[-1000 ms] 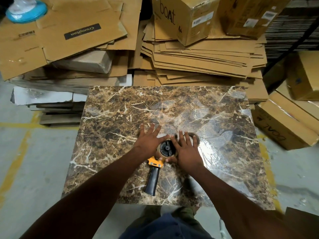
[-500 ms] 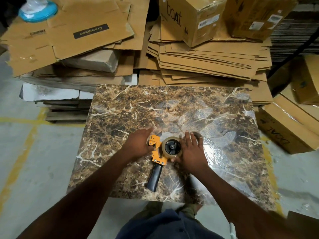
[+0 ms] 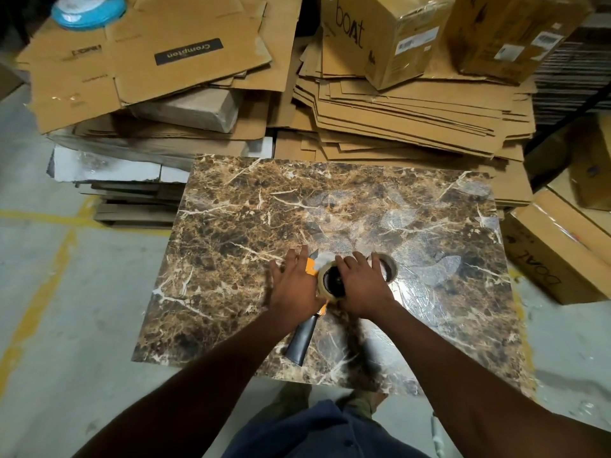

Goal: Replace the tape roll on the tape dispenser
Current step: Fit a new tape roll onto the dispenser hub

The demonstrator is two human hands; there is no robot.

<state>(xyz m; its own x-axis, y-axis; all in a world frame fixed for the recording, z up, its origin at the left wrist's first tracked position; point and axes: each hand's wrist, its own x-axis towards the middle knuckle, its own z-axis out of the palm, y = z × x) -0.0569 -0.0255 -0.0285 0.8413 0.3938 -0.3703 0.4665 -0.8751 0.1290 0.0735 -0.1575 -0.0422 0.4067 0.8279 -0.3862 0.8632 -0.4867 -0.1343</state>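
Observation:
The tape dispenser lies flat on the marble-patterned board [image 3: 238,219], with its black handle [image 3: 299,343] pointing toward me and its orange frame [image 3: 310,266] away from me. A brown tape roll [image 3: 328,281] sits on the dispenser's black hub. My left hand [image 3: 292,287] rests over the left side of the frame, fingers stretched forward, holding it down. My right hand [image 3: 362,289] covers the right side of the roll, fingers laid across it. A second cardboard ring [image 3: 390,266] lies on the board just beyond my right fingers, partly hidden.
Stacks of flattened cardboard [image 3: 396,120] and closed cartons [image 3: 380,34] stand behind the board. More cartons [image 3: 555,246] sit on the floor to the right. A blue lid [image 3: 89,11] lies at the far left. Grey floor with yellow lines lies on the left.
My left hand has slid right onto the dispenser's orange frame. My right hand has moved over the tape roll. The dispenser has turned a little, handle end toward me.

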